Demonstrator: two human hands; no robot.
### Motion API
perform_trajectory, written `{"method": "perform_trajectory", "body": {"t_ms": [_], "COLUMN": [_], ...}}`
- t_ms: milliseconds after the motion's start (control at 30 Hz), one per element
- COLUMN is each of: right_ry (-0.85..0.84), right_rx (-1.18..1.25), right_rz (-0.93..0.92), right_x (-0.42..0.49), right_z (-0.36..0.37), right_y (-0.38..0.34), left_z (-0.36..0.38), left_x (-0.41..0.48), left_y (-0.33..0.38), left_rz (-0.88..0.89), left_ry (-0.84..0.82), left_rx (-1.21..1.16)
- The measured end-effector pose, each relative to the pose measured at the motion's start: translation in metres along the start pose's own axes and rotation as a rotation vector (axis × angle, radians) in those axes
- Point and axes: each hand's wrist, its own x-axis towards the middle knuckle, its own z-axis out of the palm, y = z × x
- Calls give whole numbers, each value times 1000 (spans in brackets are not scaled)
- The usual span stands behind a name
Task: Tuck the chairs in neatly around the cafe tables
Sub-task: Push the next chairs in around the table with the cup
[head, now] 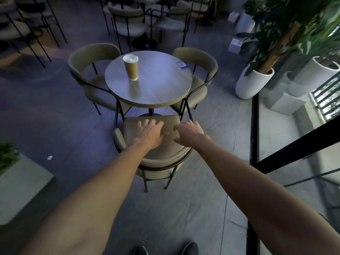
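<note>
A round cafe table (158, 85) stands ahead with three olive padded chairs around it. The near chair (161, 155) faces the table, its seat front just under the table edge and its curved back toward me. My left hand (150, 132) hovers over the seat with fingers spread. My right hand (189, 133) is beside it over the seat's right side, fingers apart, holding nothing. I cannot tell whether either hand touches the seat. The left chair (92, 70) and the right chair (200, 74) sit pushed against the table.
A paper cup (131, 68) and a blue card (181, 64) are on the table. White planters (252, 83) and a glass partition frame (254, 129) stand to the right. A planter box (20, 184) is at the left. More chairs (128, 21) fill the back.
</note>
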Motion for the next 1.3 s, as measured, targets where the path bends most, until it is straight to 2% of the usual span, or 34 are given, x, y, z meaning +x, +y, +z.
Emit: {"method": "perform_trajectory", "body": {"t_ms": [200, 333, 667, 1000, 1300], "right_ry": [92, 106, 87, 35, 21], "right_rx": [36, 37, 44, 10, -16], "right_rz": [19, 43, -1, -28, -73], "right_x": [1, 24, 97, 238, 405], "right_z": [-40, -45, -60, -65, -112], "right_y": [70, 148, 357, 493, 599], "left_z": [-39, -41, -47, -62, -97], "left_x": [56, 119, 270, 452, 662], "left_y": [70, 130, 254, 295, 310], "left_rz": [83, 89, -94, -148, -172], "left_ry": [61, 77, 30, 43, -3], "left_rx": [41, 33, 55, 41, 38]}}
